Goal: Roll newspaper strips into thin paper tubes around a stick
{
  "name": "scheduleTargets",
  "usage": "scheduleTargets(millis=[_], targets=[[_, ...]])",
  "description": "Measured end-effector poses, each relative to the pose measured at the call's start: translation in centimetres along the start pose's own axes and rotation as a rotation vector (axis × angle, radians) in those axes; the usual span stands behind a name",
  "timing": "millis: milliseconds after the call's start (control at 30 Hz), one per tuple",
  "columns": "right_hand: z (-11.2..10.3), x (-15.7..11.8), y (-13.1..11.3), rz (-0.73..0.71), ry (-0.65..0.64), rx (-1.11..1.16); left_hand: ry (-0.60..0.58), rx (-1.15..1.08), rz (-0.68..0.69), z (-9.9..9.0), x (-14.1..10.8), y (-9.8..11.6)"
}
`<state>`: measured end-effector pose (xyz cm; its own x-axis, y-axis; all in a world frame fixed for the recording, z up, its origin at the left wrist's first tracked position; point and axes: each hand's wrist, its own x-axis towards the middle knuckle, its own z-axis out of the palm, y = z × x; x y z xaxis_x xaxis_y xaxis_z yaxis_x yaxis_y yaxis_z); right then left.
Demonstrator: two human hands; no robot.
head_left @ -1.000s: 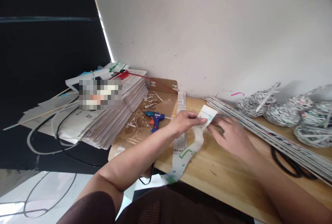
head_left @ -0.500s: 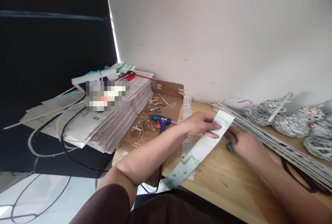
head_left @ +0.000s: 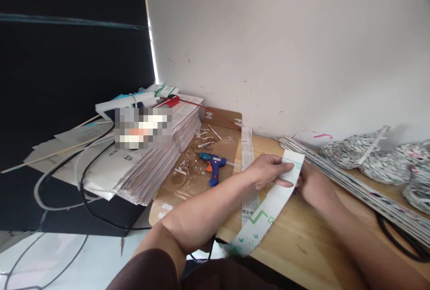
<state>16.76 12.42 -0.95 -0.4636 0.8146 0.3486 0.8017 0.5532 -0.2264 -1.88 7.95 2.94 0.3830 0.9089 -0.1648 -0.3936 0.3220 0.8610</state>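
Note:
Between the thumb and fingers of my left hand (head_left: 270,171) is the upper end of a long white paper strip (head_left: 280,196), printed with green lines and butterflies. It slopes down over the table edge near my lap. My right hand (head_left: 312,184) is at the strip's right edge, close behind its upper end. The fingers of that hand look curled, but the strip partly covers them, and what they hold, if anything, is hidden. Under my left forearm a newsprint strip (head_left: 247,142) lies flat on the wooden table (head_left: 302,240).
A blue glue gun (head_left: 215,166) rests on a cardboard sheet (head_left: 230,140) among paper scraps. Left of it stands a tall stack of paper (head_left: 161,160) with cables. Rolled paper sticks (head_left: 349,182) and woven paper bundles (head_left: 383,162) lie along the wall at right.
The right hand has come in against the strip's edge, its fingers now more hidden. My left hand still grips the strip. The whole view has shifted slightly.

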Motion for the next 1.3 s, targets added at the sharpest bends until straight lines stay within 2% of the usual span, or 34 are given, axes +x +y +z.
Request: scheduleTargets(millis=[133,233,300,433,500,600,700,733,833,900,933,1000,1067,1100,1200,1300], targets=[[0.7,-0.5,0.2,-0.093,0.045,-0.166,0.022,0.032,0.010,-0.7,-0.2,0.0],[0.6,-0.8,0.9,-0.147,-0.038,-0.116,0.034,0.001,0.037,-0.5,-0.3,0.2],[0.3,-0.8,1.0,-0.094,-0.088,-0.090,0.044,-0.015,0.048,-0.4,-0.3,0.3],[0.1,-0.7,0.1,0.158,-0.106,-0.186,0.050,-0.031,0.044,-0.6,-0.1,0.3],[-0.2,-0.6,-0.3,0.154,-0.121,-0.189,0.076,-0.004,0.051,-0.7,-0.1,0.3],[-1.4,-0.2,-0.9,0.041,-0.046,-0.102,0.098,0.050,0.065,-0.8,-0.2,0.2],[-3.6,0.6,-1.7,0.113,0.132,0.087,0.088,0.055,0.074,-0.7,-0.2,0.1],[-4.3,0.9,-2.1,0.178,0.164,0.227,0.091,0.057,0.082,-0.7,-0.2,0.0],[-5.6,1.5,-3.5,0.347,0.045,0.863,0.108,0.045,0.105,-0.8,-0.1,-0.1],[-5.4,1.6,-4.2,0.391,0.036,1.091,0.105,0.043,0.107,-0.8,0.0,-0.2],[-5.0,1.5,-4.4,0.410,0.037,1.121,0.098,0.049,0.107,-0.9,0.0,-0.3],[-3.6,1.2,-4.3,0.453,-0.054,1.103,0.093,0.068,0.110,-1.0,0.1,-0.3],[-2.3,0.8,-3.9,0.446,-0.139,0.981,0.100,0.089,0.112,-1.1,0.1,-0.4],[-1.8,0.6,-3.7,0.415,-0.136,0.883,0.109,0.101,0.109,-1.2,0.1,-0.4],[-1.2,0.4,-3.4,0.318,-0.007,0.670,0.144,0.139,0.105,-1.3,0.2,-0.5],[-1.8,0.3,-3.5,0.338,0.018,0.854,0.152,0.185,0.104,-1.3,0.2,-0.5]])
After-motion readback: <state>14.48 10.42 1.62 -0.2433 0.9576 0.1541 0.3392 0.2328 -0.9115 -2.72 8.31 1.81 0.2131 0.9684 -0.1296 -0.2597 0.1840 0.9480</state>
